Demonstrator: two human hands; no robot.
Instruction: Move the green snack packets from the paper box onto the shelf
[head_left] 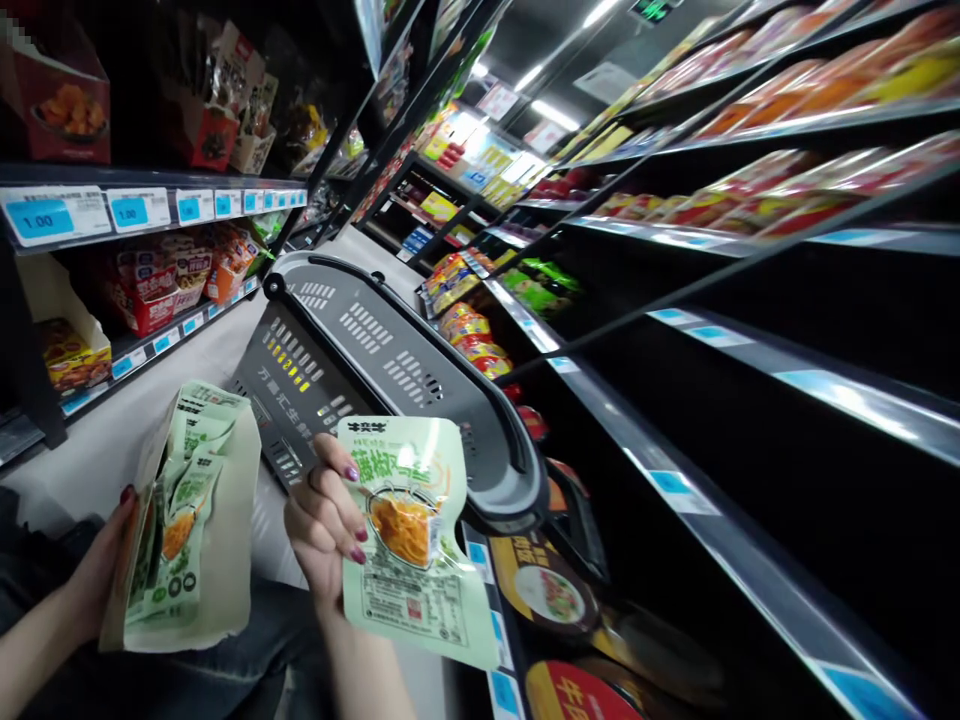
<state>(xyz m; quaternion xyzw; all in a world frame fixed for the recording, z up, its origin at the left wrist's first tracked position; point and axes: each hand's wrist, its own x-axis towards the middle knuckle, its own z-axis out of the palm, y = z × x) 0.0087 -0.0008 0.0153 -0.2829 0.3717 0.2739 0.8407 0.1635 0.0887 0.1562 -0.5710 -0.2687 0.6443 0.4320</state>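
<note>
My left hand (105,560) grips a pale green cardboard display box (229,560) by its left side, tilted above my knees. Inside it lie several small green snack packets (180,540) with an orange food picture. In my right hand (324,510), closed fingers pinch one light green snack packet (409,600) by its left edge, held up to the right of the box. Its printed front, showing orange food in a bowl, faces me. Behind the packet stands a grey shopping basket (375,340) on the floor; its inside is hidden from this angle.
On the left, a dark shelf (150,180) with blue price tags carries boxed snacks (150,280). Long shelves (750,350) with bagged goods run along the right. Round-lidded food tubs (551,595) sit low at the right, near the basket. The aisle floor (127,440) is light.
</note>
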